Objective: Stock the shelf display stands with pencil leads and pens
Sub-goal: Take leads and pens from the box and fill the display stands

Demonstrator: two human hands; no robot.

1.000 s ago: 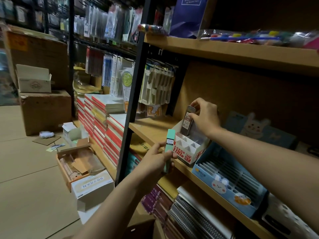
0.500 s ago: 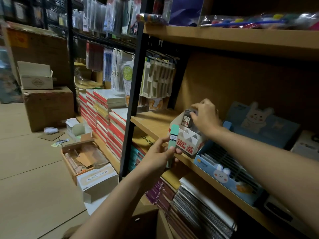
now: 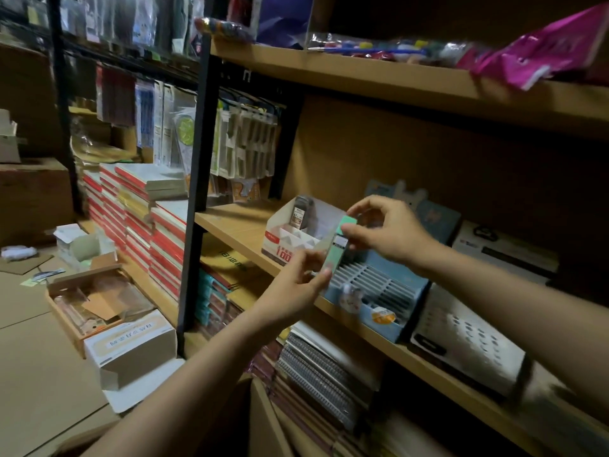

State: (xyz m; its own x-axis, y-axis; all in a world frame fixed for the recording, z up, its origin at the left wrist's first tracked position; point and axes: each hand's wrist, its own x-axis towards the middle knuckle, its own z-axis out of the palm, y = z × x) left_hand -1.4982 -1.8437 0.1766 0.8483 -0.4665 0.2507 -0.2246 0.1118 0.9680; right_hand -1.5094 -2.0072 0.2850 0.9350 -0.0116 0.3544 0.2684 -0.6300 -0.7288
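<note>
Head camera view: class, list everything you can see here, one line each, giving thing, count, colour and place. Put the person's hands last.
Lead case: one, green, held between both hands before the shelf.
Lead case: one, dark, standing in the white box.
Display box: one, white and red, on the middle shelf.
Display tray: one, blue, slotted, right of the white box.
Shelf: wooden boards on a black frame.
Notebooks: stacks, red and white, left of the frame.
Cardboard boxes: several, on the floor.
Left hand: grips the green case's lower end.
Right hand: pinches its top.
</note>
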